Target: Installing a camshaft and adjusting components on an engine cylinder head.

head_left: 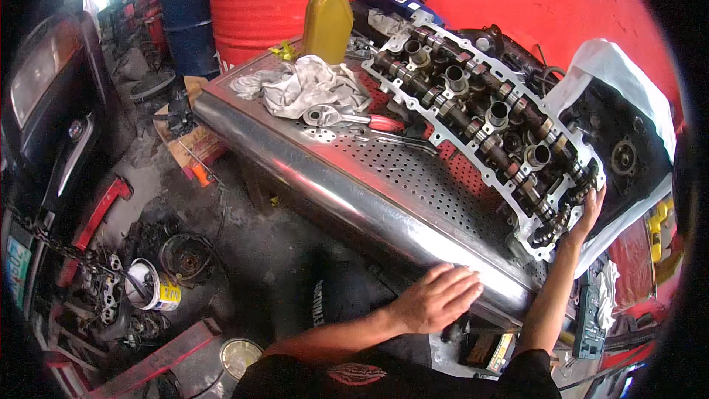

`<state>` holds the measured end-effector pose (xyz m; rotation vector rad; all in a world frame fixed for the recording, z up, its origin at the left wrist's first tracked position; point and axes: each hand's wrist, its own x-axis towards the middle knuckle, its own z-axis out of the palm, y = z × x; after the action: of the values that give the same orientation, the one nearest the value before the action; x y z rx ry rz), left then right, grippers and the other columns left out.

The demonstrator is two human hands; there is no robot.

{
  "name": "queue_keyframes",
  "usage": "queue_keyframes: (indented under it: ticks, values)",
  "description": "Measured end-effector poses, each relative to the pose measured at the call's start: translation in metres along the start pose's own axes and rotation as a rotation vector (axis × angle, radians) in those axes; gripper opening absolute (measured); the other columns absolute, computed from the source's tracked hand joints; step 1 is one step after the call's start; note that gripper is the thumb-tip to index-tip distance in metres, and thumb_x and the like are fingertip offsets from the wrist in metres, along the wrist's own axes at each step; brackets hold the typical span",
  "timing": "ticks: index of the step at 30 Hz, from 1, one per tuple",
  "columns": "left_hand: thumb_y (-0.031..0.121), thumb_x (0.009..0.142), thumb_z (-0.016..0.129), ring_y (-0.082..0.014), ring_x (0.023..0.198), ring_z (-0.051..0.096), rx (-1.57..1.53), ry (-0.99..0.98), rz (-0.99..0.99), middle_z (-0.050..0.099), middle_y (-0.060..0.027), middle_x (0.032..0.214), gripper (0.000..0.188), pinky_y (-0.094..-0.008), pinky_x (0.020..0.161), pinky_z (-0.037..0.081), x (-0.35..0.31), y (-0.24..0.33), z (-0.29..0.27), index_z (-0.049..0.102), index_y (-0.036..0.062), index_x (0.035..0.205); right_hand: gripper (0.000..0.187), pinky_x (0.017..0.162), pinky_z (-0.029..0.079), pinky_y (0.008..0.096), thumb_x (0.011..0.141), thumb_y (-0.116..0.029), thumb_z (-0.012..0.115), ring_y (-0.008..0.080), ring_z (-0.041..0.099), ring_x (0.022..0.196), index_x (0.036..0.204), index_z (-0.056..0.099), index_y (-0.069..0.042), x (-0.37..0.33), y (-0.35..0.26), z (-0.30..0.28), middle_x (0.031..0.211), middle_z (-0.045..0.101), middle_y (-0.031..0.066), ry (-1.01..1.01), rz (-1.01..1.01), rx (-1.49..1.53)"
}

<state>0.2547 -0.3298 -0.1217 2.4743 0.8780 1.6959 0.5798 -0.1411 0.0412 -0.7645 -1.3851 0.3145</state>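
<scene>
Minding the near-right end of the cylinder head

We have the cylinder head (484, 133) on the perforated bench (402, 181), long axis slanting from far left to near right. Right hand (589, 214) is nearer: its fingers meet the near-right end, by the chain (563, 223). Fingertips partly hidden; we cannot tell gripping from resting. Left hand (436, 303) is apart from the head, over the bench's rounded front edge, palm down, fingers loosely bent, nothing seen in them; from it, the casting lies forward and to the right. Room: we judge the perforated strip toward the front edge most open. Ratchet (343, 118) and rag (314, 89) crowd the far left; white sheet (617, 66) borders the right.
</scene>
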Motion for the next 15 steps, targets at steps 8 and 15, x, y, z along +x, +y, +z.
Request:
queue_keyframes:
  ticks: [8,15]
  values:
    - [0.03,0.098,0.062,-0.0284,0.141,0.05,0.326,0.111,-0.121,0.056,-0.0083,0.151,0.042,-0.0553,0.119,0.027,0.008,-0.047,-0.04,0.064,0.0076,0.132,0.063,0.11,0.043,0.0391,0.101,-0.036,0.053,0.022,0.061,0.124,0.154,0.043,-0.004,0.007,0.013,-0.018,0.14,0.06,0.012,0.058,0.022,-0.062]
    - [0.035,0.098,0.058,-0.0243,0.143,0.049,0.361,0.132,-0.165,0.057,-0.005,0.151,0.042,-0.0539,0.122,0.019,0.006,-0.044,-0.033,0.065,0.0111,0.132,0.055,0.119,0.036,0.0404,0.108,-0.027,0.04,0.0235,0.053,0.135,0.155,0.038,0.001,0.024,0.026,-0.047,0.149,0.053,0.0138,0.038,0.01,-0.139]
